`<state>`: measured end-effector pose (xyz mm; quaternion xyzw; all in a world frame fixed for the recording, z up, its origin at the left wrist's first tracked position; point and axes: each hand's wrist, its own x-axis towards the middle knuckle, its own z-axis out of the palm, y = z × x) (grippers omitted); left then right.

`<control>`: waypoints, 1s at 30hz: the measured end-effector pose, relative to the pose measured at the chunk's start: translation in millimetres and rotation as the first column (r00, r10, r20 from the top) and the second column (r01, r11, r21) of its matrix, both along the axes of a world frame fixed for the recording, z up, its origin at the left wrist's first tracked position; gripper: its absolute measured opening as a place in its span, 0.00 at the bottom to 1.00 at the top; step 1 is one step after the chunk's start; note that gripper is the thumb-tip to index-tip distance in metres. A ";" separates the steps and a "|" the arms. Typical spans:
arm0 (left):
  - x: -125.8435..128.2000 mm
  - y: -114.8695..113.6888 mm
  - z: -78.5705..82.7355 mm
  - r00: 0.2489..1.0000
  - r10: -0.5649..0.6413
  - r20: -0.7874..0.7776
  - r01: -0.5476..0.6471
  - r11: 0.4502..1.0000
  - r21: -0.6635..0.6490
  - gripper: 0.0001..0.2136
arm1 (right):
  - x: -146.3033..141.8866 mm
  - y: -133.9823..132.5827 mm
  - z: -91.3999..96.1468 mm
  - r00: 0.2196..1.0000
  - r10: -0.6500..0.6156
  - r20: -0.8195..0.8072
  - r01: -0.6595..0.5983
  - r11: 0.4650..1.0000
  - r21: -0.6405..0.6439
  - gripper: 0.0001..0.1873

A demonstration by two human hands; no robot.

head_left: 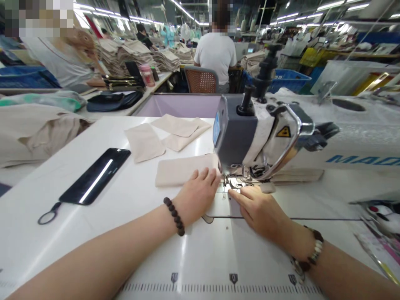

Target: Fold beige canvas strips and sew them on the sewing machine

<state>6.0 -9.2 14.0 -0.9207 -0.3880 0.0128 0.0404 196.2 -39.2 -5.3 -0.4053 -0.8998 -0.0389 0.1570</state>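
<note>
Left hand [198, 198] open, fingertips flat on folded beige fabric [184, 171], which lies on the table [93, 233] before the sewing machine [237, 133]. Right hand [259, 210] open, fingers just beside the presser foot [234, 182].

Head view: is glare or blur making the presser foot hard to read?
Head view: ceiling lights glare on the white sewing table and black glossy case; the lens bends straight edges; the presser foot is small, shiny, partly behind the right hand.
</note>
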 end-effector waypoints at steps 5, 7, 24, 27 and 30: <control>-19.5 5.4 19.1 0.965 0.243 -0.096 -0.248 0.968 -0.045 0.18 | 1.8 0.2 -2.0 1.000 0.013 -0.001 -0.013 1.000 0.011 0.17; -39.2 14.9 38.7 0.954 0.287 -0.087 -0.295 0.950 -0.100 0.23 | 2.5 0.1 -1.1 1.000 0.017 0.005 -0.017 1.000 0.008 0.17; -29.3 -32.5 15.5 0.977 -0.114 0.179 0.130 0.988 -0.082 0.11 | 3.7 -1.5 1.3 1.000 -0.004 -0.021 0.003 0.997 -0.079 0.16; -8.2 -27.8 13.1 0.972 -0.208 0.111 0.219 0.972 -0.091 0.08 | 5.0 -3.2 1.1 0.998 0.033 -0.050 -0.036 0.997 -0.070 0.14; -0.8 -15.0 4.8 0.971 -0.214 0.104 0.224 0.970 -0.099 0.08 | 5.6 -3.9 1.7 0.994 0.100 -0.049 -0.102 0.993 -0.051 0.14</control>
